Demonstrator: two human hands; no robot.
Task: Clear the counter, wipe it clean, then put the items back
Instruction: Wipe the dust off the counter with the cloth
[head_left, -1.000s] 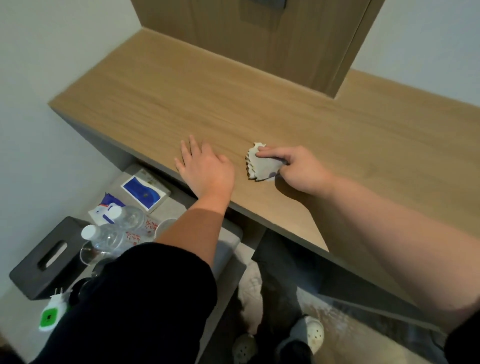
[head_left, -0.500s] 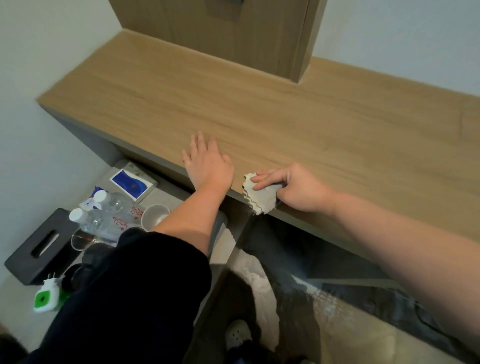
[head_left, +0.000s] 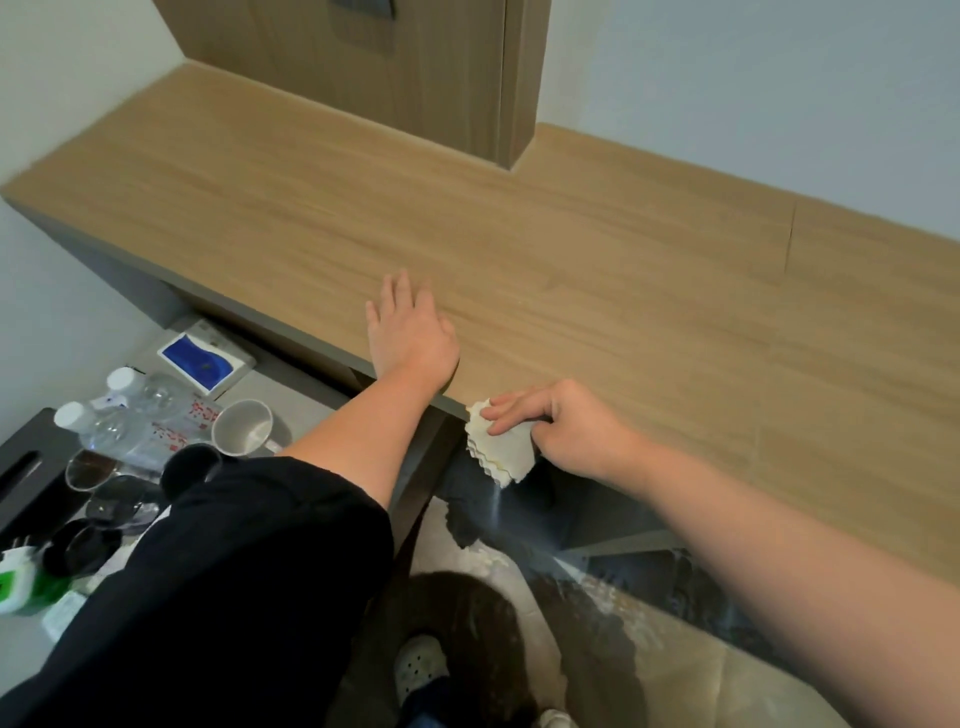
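**Cloth** (head_left: 500, 447): pale, scallop-edged, folded. It is held at the front lip of the counter (head_left: 623, 270), and most of it hangs past the edge. One second earlier it lay wholly on the top, inside the edge. Half a second earlier it had been drawn to the lip. A stroke pulled toward the person is judged to have been finished.

**Right hand** (head_left: 566, 434): clamped on the cloth, two fingers laid along its upper face and the rest curled behind it. It has been brought back from the surface to the edge.

**Left hand** (head_left: 413, 335): fingers straight and close together, palm flat on the counter near the front edge. It is placed much as before and is judged to serve as a brace.

**Counter**: wood-grain top. The wiping step is judged to be in hand, possibly near its end on this stretch.

**Removed items**: bottles (head_left: 135, 410), cup (head_left: 243, 428) and blue box (head_left: 205, 358) are set on a lower surface at left, well apart from the cloth. Their return has not yet begun.
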